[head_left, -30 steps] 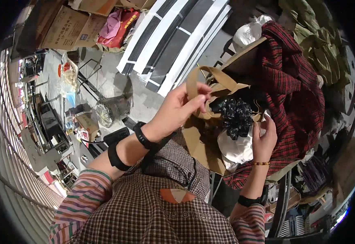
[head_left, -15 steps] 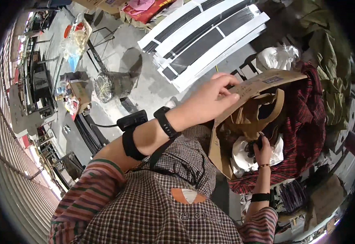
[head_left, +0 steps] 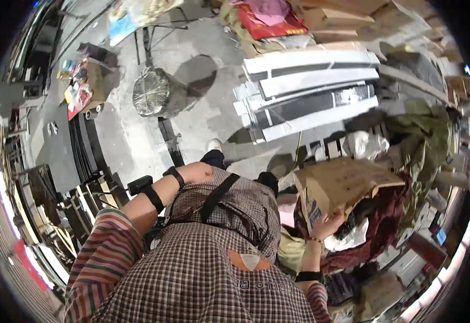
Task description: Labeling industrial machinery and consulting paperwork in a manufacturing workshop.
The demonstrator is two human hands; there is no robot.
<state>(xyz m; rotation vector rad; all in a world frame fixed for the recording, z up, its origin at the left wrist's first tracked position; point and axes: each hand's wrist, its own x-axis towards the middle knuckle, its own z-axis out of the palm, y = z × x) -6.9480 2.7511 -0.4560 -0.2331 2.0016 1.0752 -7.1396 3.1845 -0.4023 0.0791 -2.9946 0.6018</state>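
Observation:
My right hand [head_left: 327, 225] grips the lower edge of a brown paper bag [head_left: 345, 183], which lies tipped on its side over a dark red checked cloth [head_left: 381, 242]. Something black and something white [head_left: 353, 239] show just below the bag's mouth. My left hand [head_left: 200, 172] is drawn back against my checked shirt, away from the bag, with a black band on the wrist. Its fingers are hidden against the shirt.
White and black panels [head_left: 310, 91] lie stacked on the concrete floor ahead. A round wire mesh thing [head_left: 151, 92] stands to the left. Green cloth [head_left: 423, 140], a white plastic bag [head_left: 365, 145] and cardboard boxes [head_left: 342, 13] crowd the right and far side.
My left hand has let go of the bag's top edge and swung back to my chest. The bag has tipped over and dropped lower right, with my right hand still on it.

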